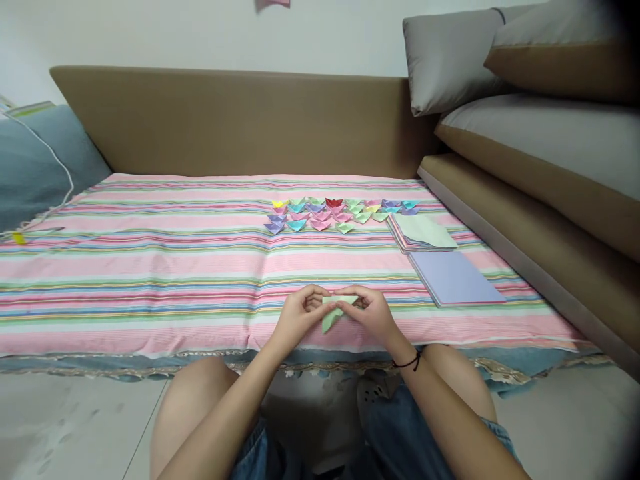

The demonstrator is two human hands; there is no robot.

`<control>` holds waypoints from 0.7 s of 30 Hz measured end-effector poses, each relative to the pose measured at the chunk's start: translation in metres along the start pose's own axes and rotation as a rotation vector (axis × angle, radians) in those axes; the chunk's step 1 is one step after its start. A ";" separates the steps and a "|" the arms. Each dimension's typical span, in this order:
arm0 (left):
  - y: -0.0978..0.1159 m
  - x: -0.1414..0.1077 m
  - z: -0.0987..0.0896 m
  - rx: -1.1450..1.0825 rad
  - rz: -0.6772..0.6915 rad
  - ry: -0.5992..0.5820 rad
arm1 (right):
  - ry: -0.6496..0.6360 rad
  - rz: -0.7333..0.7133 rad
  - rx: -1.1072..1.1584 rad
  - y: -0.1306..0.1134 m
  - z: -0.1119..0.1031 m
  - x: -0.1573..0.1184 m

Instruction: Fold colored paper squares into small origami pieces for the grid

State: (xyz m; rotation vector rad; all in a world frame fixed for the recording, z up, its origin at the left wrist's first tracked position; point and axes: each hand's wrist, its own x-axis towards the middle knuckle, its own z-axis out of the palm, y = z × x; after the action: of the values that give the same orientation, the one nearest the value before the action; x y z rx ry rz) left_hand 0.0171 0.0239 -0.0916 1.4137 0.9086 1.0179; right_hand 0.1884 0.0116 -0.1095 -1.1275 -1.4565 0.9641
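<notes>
Both hands closed on folded green paper (332, 313) — left hand (299, 315) pinching left edge, right hand (369, 312) pinching right, held just above near edge of striped cloth (150, 267). Purple paper stack (455, 277) lying right of hands, pale sheet stack (425, 233) beyond it. Rows of small folded paper pieces (340, 213) laid out mid-cloth — well apart from hands.

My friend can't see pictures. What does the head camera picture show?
Two hands, left hand and right hand, pinch a pale green folded paper over a pink striped cloth. Farther back lie rows of small colourful folded shapes, with two stacks of paper sheets to their right.
</notes>
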 end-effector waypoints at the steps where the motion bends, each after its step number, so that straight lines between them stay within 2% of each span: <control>1: -0.002 0.001 0.001 -0.040 -0.022 0.033 | 0.009 0.034 0.056 0.000 0.001 0.000; 4: -0.006 0.002 0.003 -0.187 -0.127 0.166 | 0.011 0.163 0.295 0.001 0.004 0.000; 7: -0.006 0.001 0.004 -0.315 -0.200 0.260 | -0.046 0.245 0.449 0.002 0.008 0.000; 10: -0.004 -0.001 0.005 -0.354 -0.206 0.255 | -0.050 0.236 0.427 0.004 0.011 0.000; 15: -0.004 -0.002 0.006 -0.302 -0.192 0.210 | 0.046 0.228 0.336 0.005 0.008 0.001; 18: -0.007 -0.002 0.006 -0.285 -0.205 0.224 | 0.071 0.221 0.332 0.004 0.007 0.001; 21: -0.010 -0.002 0.006 -0.362 -0.231 0.263 | 0.065 0.215 0.328 0.003 0.008 0.000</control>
State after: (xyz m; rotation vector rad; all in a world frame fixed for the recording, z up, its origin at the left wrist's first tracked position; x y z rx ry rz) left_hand 0.0221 0.0207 -0.1015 0.8657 0.9933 1.1402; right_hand 0.1805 0.0119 -0.1134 -1.0728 -1.0903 1.2531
